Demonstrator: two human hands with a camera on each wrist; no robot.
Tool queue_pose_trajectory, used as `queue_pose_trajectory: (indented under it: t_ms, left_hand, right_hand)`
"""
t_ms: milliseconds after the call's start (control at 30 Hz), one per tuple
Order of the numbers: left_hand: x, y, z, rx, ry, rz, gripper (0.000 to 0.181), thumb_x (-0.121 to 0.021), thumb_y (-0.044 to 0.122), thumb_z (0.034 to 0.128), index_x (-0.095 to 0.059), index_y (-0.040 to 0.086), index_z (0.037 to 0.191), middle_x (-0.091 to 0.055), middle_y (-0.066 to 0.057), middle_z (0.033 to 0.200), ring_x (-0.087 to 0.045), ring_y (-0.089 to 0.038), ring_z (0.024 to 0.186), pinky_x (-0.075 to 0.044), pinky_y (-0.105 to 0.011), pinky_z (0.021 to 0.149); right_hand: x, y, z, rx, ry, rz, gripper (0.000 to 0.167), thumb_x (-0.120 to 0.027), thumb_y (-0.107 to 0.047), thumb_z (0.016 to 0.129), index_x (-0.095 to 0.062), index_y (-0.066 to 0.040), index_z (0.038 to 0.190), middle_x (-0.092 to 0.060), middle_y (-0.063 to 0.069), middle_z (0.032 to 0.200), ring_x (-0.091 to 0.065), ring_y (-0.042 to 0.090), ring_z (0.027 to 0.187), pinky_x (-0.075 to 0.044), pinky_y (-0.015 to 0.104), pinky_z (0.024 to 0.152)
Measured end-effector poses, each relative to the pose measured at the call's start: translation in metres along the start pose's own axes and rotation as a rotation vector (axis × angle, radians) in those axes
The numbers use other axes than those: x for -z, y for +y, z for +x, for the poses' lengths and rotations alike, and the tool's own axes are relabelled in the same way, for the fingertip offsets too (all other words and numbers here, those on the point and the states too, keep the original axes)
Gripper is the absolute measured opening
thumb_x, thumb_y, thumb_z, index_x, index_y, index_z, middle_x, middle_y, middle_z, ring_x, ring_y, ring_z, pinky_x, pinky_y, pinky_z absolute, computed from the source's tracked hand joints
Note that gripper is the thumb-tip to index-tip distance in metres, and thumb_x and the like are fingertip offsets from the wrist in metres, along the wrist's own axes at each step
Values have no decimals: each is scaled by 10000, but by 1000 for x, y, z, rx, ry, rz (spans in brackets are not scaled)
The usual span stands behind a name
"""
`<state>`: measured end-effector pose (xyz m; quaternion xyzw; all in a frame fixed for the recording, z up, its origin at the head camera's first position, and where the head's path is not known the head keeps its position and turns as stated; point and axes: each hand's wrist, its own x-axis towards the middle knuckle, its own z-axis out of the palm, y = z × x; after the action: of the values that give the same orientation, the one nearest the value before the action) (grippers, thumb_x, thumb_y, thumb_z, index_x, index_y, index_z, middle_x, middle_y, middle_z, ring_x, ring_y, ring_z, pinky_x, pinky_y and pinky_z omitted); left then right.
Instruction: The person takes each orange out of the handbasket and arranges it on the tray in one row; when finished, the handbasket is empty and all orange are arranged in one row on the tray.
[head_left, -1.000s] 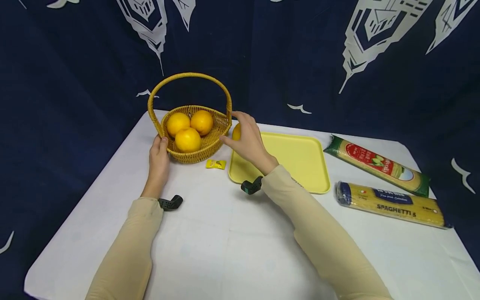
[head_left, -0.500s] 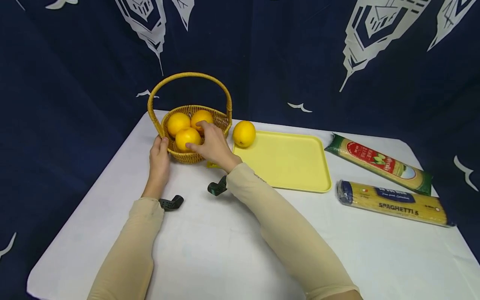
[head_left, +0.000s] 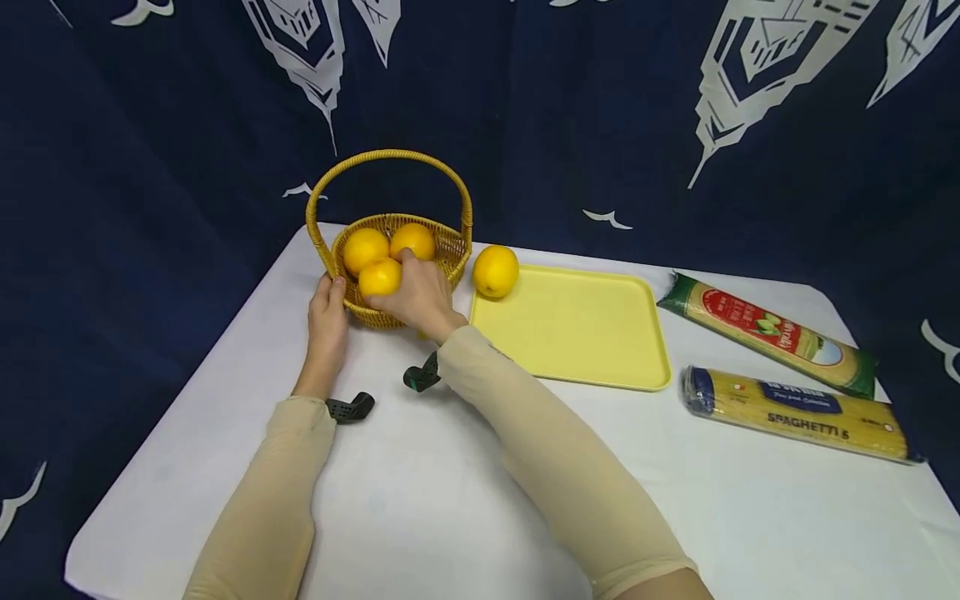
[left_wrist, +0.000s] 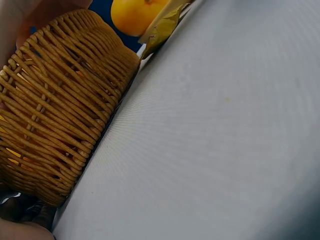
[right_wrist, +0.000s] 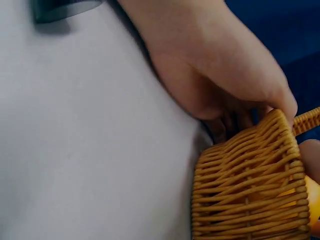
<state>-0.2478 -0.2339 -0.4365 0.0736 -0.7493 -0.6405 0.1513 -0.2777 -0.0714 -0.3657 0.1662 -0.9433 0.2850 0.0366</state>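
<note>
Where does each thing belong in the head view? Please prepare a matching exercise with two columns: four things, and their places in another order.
Things:
1. Left grip
2. Right grip
3. Lone fruit
4. Spaghetti pack

Places:
A. Right of the tray
B. On the front fruit in the basket
C. At the tray's far left corner
D. At the basket's left rim

Pairs: 1-D, 2-B, 3-C, 4-A

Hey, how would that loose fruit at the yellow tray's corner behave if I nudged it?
The fruit would probably roll, being rounded. Its smooth-looking skin might feel slightly slippery. The low-rimmed yellow tray might barely stop it.
</note>
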Motion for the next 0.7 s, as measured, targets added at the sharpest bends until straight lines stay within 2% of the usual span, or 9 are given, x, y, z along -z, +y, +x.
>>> queue_pose_trajectory:
  t_ms: [67, 200, 333, 433, 567, 700]
  left_hand:
    - [0, -1, 0, 2, -2, 6, 555, -360, 396, 1151, -383, 104, 1622, -433, -85, 1651, -372, -184, 1520, -240, -352, 1297]
    - [3, -2, 1, -11, 5, 38, 551, -358, 410, 1148, -413, 100, 1599, -467, -100, 1622, -404, -197, 1493, -267, -376, 1287]
    - [4, -1, -1, -26, 14, 57, 538, -350, 406, 1149, -438, 88, 1574, -491, -120, 1592, -416, -217, 1480, -268, -399, 1285]
    - [5, 0, -2, -19, 15, 56, 539, -349, 406, 1150, -431, 93, 1581, -483, -116, 1598, -404, -211, 1489, -255, -391, 1290]
    - [4, 1, -2, -13, 15, 51, 531, -347, 385, 1153, -424, 91, 1589, -475, -114, 1606, -395, -190, 1494, -256, -367, 1288]
    - [-1, 3, -3, 2, 15, 48, 510, -336, 336, 1159, -424, 64, 1582, -473, -140, 1598, -392, -197, 1489, -259, -374, 1286]
  right_hand:
    - [0, 2, -1, -4, 26, 34, 787, -869, -518, 810, -570, -93, 1402, -704, 85, 1153, -669, 242, 1001, -568, 362, 882]
    - [6, 4, -3, 41, 78, 134, 772, -865, -465, 816, -555, -74, 1406, -694, 104, 1234, -666, 252, 1074, -575, 359, 932]
    - [20, 7, -9, 82, 107, 225, 753, -853, -443, 821, -547, -91, 1412, -675, 97, 1317, -644, 257, 1153, -568, 373, 976]
    - [30, 10, -15, 84, 120, 281, 750, -845, -449, 824, -546, -118, 1427, -661, 78, 1366, -596, 270, 1220, -537, 401, 1012]
    - [45, 21, -23, 72, 145, 352, 739, -846, -441, 826, -559, -134, 1433, -667, 63, 1364, -559, 298, 1252, -496, 428, 1027]
    - [61, 39, -28, 63, 195, 380, 714, -855, -427, 826, -583, -115, 1407, -688, 69, 1306, -594, 269, 1203, -508, 392, 1003]
